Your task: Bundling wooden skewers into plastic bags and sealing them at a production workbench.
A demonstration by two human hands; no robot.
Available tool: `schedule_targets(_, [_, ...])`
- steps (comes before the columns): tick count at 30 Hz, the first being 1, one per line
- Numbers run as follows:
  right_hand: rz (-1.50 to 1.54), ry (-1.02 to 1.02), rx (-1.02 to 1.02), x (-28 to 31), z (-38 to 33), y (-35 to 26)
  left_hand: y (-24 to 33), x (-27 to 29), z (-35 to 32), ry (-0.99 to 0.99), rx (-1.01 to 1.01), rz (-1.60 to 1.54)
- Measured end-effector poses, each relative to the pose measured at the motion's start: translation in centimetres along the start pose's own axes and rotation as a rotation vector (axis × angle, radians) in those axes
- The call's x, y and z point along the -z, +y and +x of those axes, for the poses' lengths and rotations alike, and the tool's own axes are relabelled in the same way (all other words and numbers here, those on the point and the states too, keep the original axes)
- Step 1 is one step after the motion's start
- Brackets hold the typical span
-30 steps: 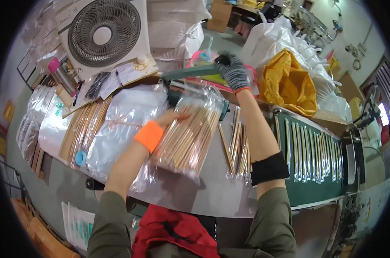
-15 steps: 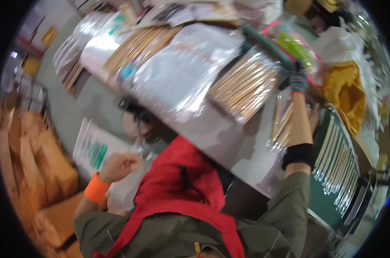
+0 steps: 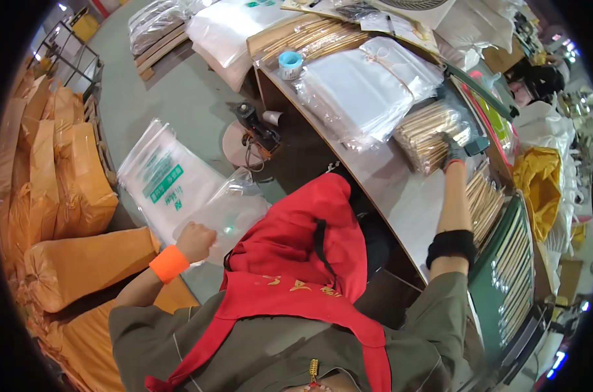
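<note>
My left hand [image 3: 196, 242], with an orange wristband, is closed at the edge of a clear plastic bag [image 3: 239, 208]. Under that bag, a stack of white plastic bags with green print [image 3: 172, 171] lies to the left. On the table, my right hand [image 3: 454, 153], in a dark grey glove, grips the right side of a clear-wrapped pack of wooden sticks [image 3: 422, 135]. A small dark green block [image 3: 477, 146] sits just right of the glove. Loose wooden sticks [image 3: 484, 204] lie nearer, beside my right forearm.
Clear bags [image 3: 365, 88] and a blue tape roll [image 3: 290, 64] sit on the table [image 3: 401, 196]. A green board [image 3: 505, 274] holding wrapped sticks stands at right, near a yellow sack [image 3: 538, 189]. Orange-wrapped bundles [image 3: 81, 261] fill the left. A black device [image 3: 257, 127] stands beyond my left hand.
My view has turned, shifting the scene in the picture. My right hand has moved from beside the dark green bar onto the pack of wooden sticks. My left hand has closed more at the clear bag.
</note>
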State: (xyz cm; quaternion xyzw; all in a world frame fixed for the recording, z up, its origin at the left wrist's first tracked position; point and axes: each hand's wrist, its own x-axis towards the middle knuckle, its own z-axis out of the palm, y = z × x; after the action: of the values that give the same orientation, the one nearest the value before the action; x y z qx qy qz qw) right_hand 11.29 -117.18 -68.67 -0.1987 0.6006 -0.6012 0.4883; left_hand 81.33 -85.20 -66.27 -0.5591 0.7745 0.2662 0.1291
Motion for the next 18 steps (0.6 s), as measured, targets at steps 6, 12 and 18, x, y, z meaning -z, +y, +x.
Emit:
schedule_targets(6, [0.396,-0.408,-0.008,-13.1,-21.3,7.4,-1.3,-2.2,-3.4,-0.102,-0.3,-0.408])
schedule_targets(12, [-0.136,-0.999,0.653,-26.2,-39.9,21.4,-1.3,1.1,-3.8,0.254,-0.417,-0.094])
schedule_targets(18, [-0.646,-1.17,0.443,-33.6,-39.1,26.5,-7.1,-4.7,-10.3,0.101,-0.25,0.215])
